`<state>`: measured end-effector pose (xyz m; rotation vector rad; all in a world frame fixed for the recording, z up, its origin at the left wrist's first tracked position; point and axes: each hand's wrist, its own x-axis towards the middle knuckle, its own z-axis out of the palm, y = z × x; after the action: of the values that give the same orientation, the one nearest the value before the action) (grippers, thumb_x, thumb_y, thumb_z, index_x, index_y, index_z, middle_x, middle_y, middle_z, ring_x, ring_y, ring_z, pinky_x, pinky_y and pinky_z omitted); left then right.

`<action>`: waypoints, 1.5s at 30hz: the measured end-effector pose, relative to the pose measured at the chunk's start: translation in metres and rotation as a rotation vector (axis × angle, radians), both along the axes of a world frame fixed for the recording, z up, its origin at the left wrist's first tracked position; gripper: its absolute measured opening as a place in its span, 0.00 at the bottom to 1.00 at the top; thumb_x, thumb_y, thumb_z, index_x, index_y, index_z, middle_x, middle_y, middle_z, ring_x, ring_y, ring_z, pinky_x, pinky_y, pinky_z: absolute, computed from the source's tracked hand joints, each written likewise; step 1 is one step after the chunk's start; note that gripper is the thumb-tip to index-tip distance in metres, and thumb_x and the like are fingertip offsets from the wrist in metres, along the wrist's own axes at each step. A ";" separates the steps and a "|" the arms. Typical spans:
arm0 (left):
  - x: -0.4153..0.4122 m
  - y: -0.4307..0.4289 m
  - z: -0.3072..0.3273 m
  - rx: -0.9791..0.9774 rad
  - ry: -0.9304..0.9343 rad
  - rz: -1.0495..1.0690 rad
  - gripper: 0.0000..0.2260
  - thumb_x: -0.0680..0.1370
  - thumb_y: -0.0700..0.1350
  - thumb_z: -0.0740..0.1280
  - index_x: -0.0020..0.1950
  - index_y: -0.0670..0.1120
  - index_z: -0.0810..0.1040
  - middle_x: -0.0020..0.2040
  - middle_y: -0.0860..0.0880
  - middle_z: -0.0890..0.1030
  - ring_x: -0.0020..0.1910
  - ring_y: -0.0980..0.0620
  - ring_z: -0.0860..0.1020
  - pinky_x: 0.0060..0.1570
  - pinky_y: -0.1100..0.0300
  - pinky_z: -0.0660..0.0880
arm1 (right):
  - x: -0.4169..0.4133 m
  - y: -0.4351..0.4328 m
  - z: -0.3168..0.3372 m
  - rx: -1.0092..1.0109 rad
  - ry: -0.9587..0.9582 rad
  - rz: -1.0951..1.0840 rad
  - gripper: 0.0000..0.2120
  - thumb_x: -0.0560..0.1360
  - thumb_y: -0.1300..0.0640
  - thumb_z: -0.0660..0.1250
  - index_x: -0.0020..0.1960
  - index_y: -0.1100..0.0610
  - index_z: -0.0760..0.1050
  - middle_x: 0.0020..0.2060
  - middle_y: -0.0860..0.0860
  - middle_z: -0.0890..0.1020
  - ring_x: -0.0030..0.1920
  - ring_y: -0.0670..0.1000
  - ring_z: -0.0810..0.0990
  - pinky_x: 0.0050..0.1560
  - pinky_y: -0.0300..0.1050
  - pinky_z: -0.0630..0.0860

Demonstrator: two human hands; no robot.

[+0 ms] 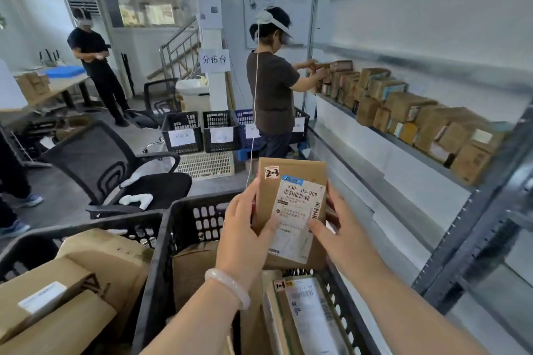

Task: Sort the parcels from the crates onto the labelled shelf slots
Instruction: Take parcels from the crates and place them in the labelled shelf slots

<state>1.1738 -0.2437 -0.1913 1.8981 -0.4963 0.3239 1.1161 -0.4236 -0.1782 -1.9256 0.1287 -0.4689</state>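
Both hands hold one brown cardboard parcel (291, 210) upright above the black plastic crate (184, 239), label side toward the camera. The left hand (245, 233) clasps the parcel's left edge, thumb laid across the lower corner of the white shipping label (297, 219), fingers wrapped behind; a pale bangle (227, 287) sits at that wrist. The right hand (343, 233) grips the right edge, thumb on the front and fingers out of sight behind the box. The label reads "530- 05- 009", and a small tag in the parcel's upper left corner is hand-marked "2-3".

Below, the crate holds more parcels — one flat package (305, 317) tagged "1-3" lies just under the held one. A second crate (57, 236) to the left carries larger cardboard boxes (86, 277).

To the right runs a grey metal shelf rack (450, 153), its middle level lined with small brown parcels (409, 112) packed side by side. At its far end another person (274, 86) wearing a headset reaches into that same level (both hands on the boxes there). Behind stand labelled crates (181, 132) on the floor, a sign reading "分拣台" (215, 60), a black mesh office chair (115, 164) just beyond the crates, and a second person (92, 66) beside a table (52, 86).
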 end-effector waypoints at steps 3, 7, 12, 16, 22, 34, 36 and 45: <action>-0.017 -0.032 -0.001 0.078 -0.050 -0.174 0.33 0.76 0.51 0.72 0.63 0.83 0.56 0.70 0.69 0.59 0.68 0.70 0.61 0.61 0.71 0.67 | -0.030 -0.028 0.008 0.020 -0.005 -0.140 0.31 0.77 0.53 0.68 0.68 0.26 0.57 0.65 0.35 0.72 0.65 0.40 0.71 0.60 0.50 0.77; -0.044 -0.088 0.002 0.130 -0.041 -0.399 0.35 0.74 0.53 0.73 0.63 0.83 0.55 0.71 0.70 0.52 0.71 0.68 0.53 0.70 0.62 0.61 | -0.088 -0.070 0.011 0.005 -0.060 -0.332 0.30 0.77 0.52 0.68 0.66 0.25 0.60 0.62 0.29 0.72 0.63 0.36 0.72 0.56 0.42 0.79; -0.094 -0.151 0.002 0.113 -0.027 -0.656 0.39 0.74 0.52 0.75 0.74 0.72 0.54 0.72 0.72 0.52 0.72 0.64 0.61 0.65 0.65 0.71 | -0.165 -0.109 0.011 -0.072 -0.089 -0.512 0.31 0.76 0.51 0.69 0.64 0.23 0.58 0.58 0.21 0.68 0.61 0.28 0.68 0.51 0.36 0.77; -0.149 -0.200 0.004 0.009 0.036 -0.796 0.39 0.72 0.50 0.76 0.67 0.80 0.57 0.65 0.82 0.53 0.68 0.71 0.62 0.54 0.74 0.73 | -0.236 -0.140 0.014 -0.143 -0.075 -0.626 0.31 0.76 0.48 0.68 0.70 0.28 0.56 0.59 0.22 0.66 0.59 0.22 0.65 0.43 0.26 0.73; -0.260 -0.280 0.005 -0.029 0.020 -0.924 0.40 0.71 0.50 0.77 0.71 0.77 0.57 0.72 0.73 0.56 0.73 0.65 0.61 0.65 0.57 0.75 | -0.379 -0.189 0.018 -0.247 0.000 -0.823 0.32 0.75 0.50 0.69 0.69 0.27 0.57 0.65 0.33 0.70 0.65 0.36 0.69 0.57 0.45 0.78; -0.552 -0.430 -0.010 -0.023 -0.028 -1.251 0.41 0.71 0.51 0.77 0.71 0.77 0.55 0.71 0.71 0.55 0.72 0.68 0.58 0.68 0.59 0.69 | -0.705 -0.246 -0.001 -0.552 0.342 -1.145 0.34 0.74 0.40 0.64 0.72 0.29 0.48 0.72 0.31 0.58 0.71 0.37 0.57 0.70 0.39 0.62; -0.595 -0.446 -0.013 -0.028 -0.041 -1.306 0.42 0.71 0.50 0.77 0.71 0.77 0.54 0.71 0.69 0.56 0.70 0.69 0.59 0.63 0.67 0.70 | -0.746 -0.248 -0.003 -0.571 0.399 -1.186 0.34 0.75 0.40 0.64 0.72 0.28 0.47 0.73 0.31 0.57 0.72 0.38 0.57 0.70 0.41 0.63; -0.705 -0.504 -0.023 0.014 -0.129 -1.451 0.42 0.72 0.48 0.77 0.72 0.76 0.54 0.69 0.69 0.56 0.68 0.69 0.60 0.59 0.77 0.65 | -0.862 -0.264 -0.018 -0.547 0.596 -1.317 0.34 0.76 0.38 0.62 0.75 0.33 0.45 0.76 0.36 0.53 0.75 0.42 0.54 0.72 0.43 0.58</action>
<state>0.4692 -0.7477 -0.2144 1.1077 -1.7556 -0.5214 0.2537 -0.6879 -0.1964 -2.2348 1.8795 -0.7911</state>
